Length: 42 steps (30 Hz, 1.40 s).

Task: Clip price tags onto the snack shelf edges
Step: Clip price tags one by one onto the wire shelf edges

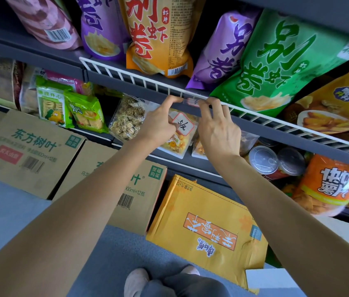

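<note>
Price tag (182,124), frame centre: white with red border and black handwriting. Wire rail (126,77) along the shelf edge: white; shelf (40,51) itself dark grey. Upper row: pink striped bag (45,20) at upper left, purple bag (98,26) with a yellow food picture, orange bag (160,37) with red characters, second purple bag (223,50), green bag (276,61) with dark green characters. Lower left: brown cartons (30,151) with green print and red labels. Lower centre: yellow carton (208,228) with an orange panel. Floor (8,211): grey-blue.

Snack bags (261,67) crowd behind the wire rail (130,78); its front edge lies open.
</note>
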Tool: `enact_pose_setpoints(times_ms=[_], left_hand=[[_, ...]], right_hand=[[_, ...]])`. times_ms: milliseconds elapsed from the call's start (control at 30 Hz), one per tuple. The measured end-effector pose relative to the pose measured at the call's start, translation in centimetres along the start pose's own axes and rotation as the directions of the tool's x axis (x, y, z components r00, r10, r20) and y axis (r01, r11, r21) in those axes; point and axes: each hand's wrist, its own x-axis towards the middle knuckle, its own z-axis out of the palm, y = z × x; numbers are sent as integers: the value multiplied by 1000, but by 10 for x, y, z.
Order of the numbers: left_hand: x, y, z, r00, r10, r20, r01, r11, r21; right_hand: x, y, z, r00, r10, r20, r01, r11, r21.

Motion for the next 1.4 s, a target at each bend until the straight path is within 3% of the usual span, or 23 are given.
enact_pose_setpoints(times_ms=[367, 667, 767, 833, 900, 1000, 1167, 1400], left_hand=[[1, 9, -3, 999, -38, 10, 38, 997, 73], [-7, 29, -19, 993, -103, 66, 97, 991, 88], [-17, 33, -25, 988, -155, -2, 155, 987, -30], [-23, 37, -32, 981, -189, -42, 183, 976, -116], [-31, 46, -41, 974, -221, -44, 208, 956, -208], [-46, 69, -50, 975, -224, -7, 210, 923, -324], [-81, 129, -55, 980, -189, 63, 198, 891, -408], [-132, 223, -33, 998, -27, 60, 44, 949, -313]], right_hand=[[9, -6, -12, 999, -6, 40, 6, 1000, -1], [10, -6, -37, 925, -20, 380, 21, 1000, 2], [14, -1, -44, 860, -11, 510, -77, 985, 152], [17, 2, -54, 823, -16, 567, -242, 894, 378], [19, 3, -71, 804, 43, 594, -449, 699, 557], [18, 4, -105, 746, 134, 652, -637, 426, 642], [2, 27, -165, 810, 236, 538, -582, 444, 681], [-40, 100, -255, 802, 293, 520, -597, 373, 710]])
